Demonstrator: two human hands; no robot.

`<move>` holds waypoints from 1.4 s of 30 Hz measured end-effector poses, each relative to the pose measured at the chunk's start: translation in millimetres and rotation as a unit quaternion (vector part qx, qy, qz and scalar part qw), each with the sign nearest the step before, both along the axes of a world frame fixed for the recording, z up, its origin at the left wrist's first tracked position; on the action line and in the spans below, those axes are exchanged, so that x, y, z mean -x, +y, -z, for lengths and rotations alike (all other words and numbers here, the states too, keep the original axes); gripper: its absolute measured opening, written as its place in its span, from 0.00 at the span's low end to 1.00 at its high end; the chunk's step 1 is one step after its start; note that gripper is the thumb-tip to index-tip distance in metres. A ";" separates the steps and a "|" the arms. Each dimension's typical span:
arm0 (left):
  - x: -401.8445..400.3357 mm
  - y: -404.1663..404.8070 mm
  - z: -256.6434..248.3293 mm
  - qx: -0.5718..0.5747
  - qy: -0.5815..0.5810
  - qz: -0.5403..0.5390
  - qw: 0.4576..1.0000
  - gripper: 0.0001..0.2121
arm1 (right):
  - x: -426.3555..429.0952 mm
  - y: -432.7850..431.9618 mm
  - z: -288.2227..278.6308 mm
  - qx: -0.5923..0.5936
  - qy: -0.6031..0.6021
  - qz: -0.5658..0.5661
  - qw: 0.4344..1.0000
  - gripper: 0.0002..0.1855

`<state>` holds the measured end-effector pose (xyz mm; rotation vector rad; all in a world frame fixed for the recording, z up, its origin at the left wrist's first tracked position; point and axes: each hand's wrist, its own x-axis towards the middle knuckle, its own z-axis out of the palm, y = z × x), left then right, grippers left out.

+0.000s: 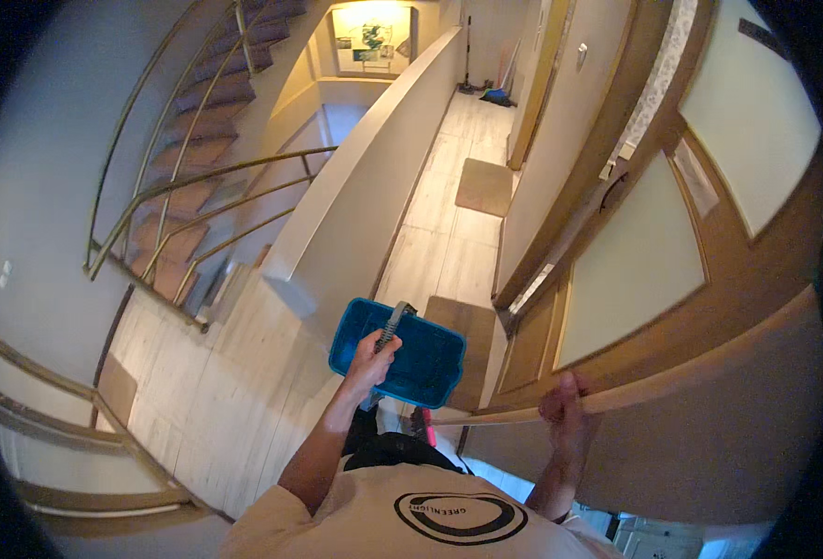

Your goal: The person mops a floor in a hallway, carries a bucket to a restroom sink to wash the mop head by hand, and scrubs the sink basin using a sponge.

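Observation:
A rectangular blue plastic bucket [418, 356] hangs in front of my body, tilted a little so that its inside shows. My left hand [373, 360] is closed around its grey handle [395, 325]. On the right, my right hand [566, 405] grips a long wooden pole [670, 391] that slants from near my waist up to the right rim of the picture. At the pole's lower left end sits a pink brush head with dark bristles [423, 426], partly hidden below the bucket and against my clothes.
A wooden door with frosted glass panels [638, 262] stands to the right. Brown mats [484, 187] lie along the tiled hallway floor [432, 237]. Left of a low wall [362, 189] are stairs [188, 161] with a metal railing [243, 168]. A blue-headed broom [498, 96] leans at the far end.

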<state>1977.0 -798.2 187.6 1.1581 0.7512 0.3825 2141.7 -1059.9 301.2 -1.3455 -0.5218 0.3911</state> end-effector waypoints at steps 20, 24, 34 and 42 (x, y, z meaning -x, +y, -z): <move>-463.3 466.0 -36.0 -0.211 -0.174 0.107 0.956 0.10 | -319.1 342.1 -31.3 -0.316 -0.243 0.228 0.888 0.08; -578.4 537.4 -33.8 -0.176 -0.152 0.129 0.964 0.09 | -433.0 431.5 -17.5 -0.330 -0.251 0.266 0.870 0.07; -835.4 724.3 -30.4 -0.076 -0.047 0.145 0.985 0.08 | -729.6 621.2 -51.9 -0.260 -0.238 0.261 0.899 0.07; -1037.3 893.2 35.6 0.044 -0.096 0.179 0.978 0.06 | -933.2 763.6 -44.6 -0.264 -0.244 0.265 0.895 0.08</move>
